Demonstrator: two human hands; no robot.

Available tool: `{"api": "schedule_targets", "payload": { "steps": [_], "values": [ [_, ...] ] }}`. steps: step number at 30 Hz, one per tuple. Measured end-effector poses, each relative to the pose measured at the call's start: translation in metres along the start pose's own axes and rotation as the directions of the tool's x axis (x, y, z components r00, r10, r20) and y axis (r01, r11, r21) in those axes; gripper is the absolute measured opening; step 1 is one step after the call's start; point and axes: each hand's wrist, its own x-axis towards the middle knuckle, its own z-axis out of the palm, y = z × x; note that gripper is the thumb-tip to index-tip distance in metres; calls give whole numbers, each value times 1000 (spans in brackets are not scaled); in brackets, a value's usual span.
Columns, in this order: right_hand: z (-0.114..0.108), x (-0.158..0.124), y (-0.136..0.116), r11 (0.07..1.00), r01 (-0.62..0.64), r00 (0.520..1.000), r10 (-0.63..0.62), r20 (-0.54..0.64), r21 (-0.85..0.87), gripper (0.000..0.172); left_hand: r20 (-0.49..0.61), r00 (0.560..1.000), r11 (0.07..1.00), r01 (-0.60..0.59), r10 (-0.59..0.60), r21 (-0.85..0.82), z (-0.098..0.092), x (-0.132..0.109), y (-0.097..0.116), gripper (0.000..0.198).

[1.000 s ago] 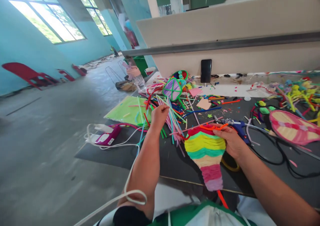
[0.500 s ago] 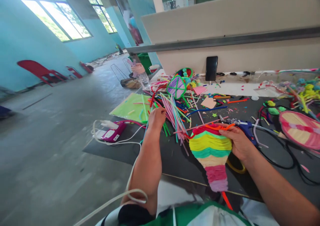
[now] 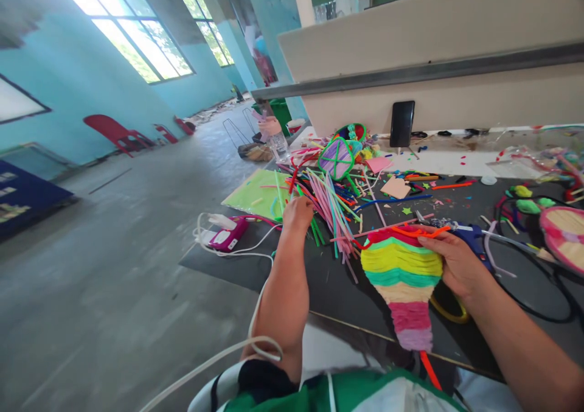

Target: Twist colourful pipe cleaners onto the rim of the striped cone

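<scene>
My right hand (image 3: 456,258) is closed on the upper right edge of a striped bulb-shaped craft piece (image 3: 402,265) in red, yellow, green, beige and pink. An orange pipe cleaner (image 3: 426,233) lies along its top, by my thumb. My left hand (image 3: 298,212) is closed at the left side of a pile of pipe cleaners (image 3: 331,208); what its fingers hold, if anything, is too small to make out. A red pipe cleaner (image 3: 295,173) rises just behind it.
A purple device (image 3: 229,234) with white cables lies left. Behind are a bottle (image 3: 276,141), a round purple-green craft (image 3: 336,158) and a phone (image 3: 402,124). A blue glue gun (image 3: 472,241), yellow-handled scissors (image 3: 451,314) and a pink round craft (image 3: 563,237) are right.
The view has turned left, so everything sits further right in the picture. Both hands keep nearly the same places over the table, with the striped piece still in my right hand.
</scene>
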Motion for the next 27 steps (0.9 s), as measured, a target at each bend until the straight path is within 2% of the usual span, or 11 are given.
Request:
{"api": "schedule_targets", "payload": {
  "steps": [4, 7, 10, 12, 13, 15, 18, 20, 24, 27],
  "values": [
    [3, -2, -1, 1000, -23, 1000, 23, -6, 10, 43, -13, 1000, 998, -3, 4, 56, 1, -1, 4, 19],
    [5, -2, -2, 1000, -13, 1000, 14, -20, 7, 39, -21, 998, 996, -51, 52, 69, 4, -5, 15, 22],
    [4, -2, -1, 1000, -5, 1000, 5, -16, -1, 33, 21, 971, 967, -241, 240, 77, 10, -12, 32, 30],
    [3, -1, 0, 1000, -4, 1000, 4, -5, -3, 30, 117, 922, 917, -382, 369, 118, 15, -16, 41, 32],
    [2, -1, 0, 1000, -4, 1000, 4, 4, -1, 30, 168, 905, 897, -416, 391, 151, 16, -18, 44, 32],
    [2, -1, 0, 1000, -4, 1000, 4, 25, 9, 30, 219, 910, 890, -398, 351, 224, 16, -20, 44, 29],
    [3, -1, -1, 1000, -14, 999, 13, 48, 26, 32, 183, 954, 912, -284, 238, 297, 9, -19, 36, 31],
    [3, -2, -2, 999, -18, 999, 17, 42, 36, 33, 163, 965, 921, -249, 207, 299, 2, -16, 29, 33],
    [4, -3, -2, 999, -20, 1000, 19, 22, 49, 31, 203, 945, 917, -305, 257, 258, -5, -15, 26, 37],
    [5, -4, -2, 998, -28, 999, 27, 30, 48, 29, 269, 908, 884, -390, 322, 258, -4, -19, 32, 33]
  ]
}}
